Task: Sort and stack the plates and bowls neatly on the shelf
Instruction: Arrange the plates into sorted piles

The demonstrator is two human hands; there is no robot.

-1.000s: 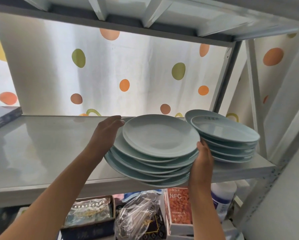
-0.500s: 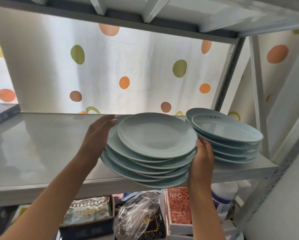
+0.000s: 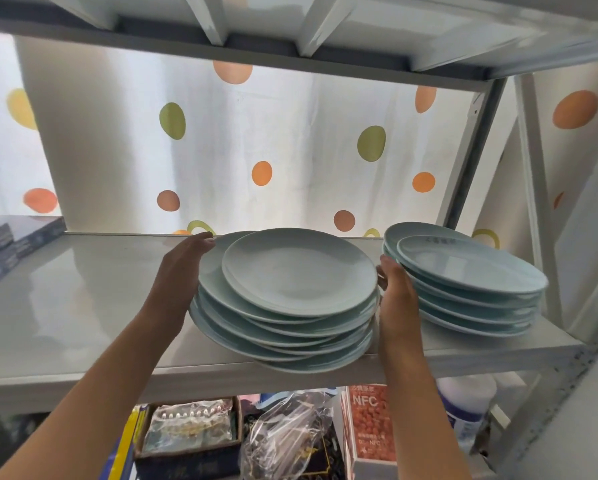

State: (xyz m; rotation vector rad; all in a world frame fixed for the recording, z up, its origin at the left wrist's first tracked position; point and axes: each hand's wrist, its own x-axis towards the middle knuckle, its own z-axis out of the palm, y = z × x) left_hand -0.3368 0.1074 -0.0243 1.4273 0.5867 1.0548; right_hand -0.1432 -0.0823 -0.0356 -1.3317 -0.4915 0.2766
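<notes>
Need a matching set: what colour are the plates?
The plates are pale blue-green; head view.

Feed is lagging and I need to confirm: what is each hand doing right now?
Left hand: open, fingers straight, pressing the near-left rim of the left plate stack.
Right hand: open, pressing that stack's right side.

The left hand (image 3: 181,275) and right hand (image 3: 398,301) are bare, like both forearms (image 3: 93,393).
</notes>
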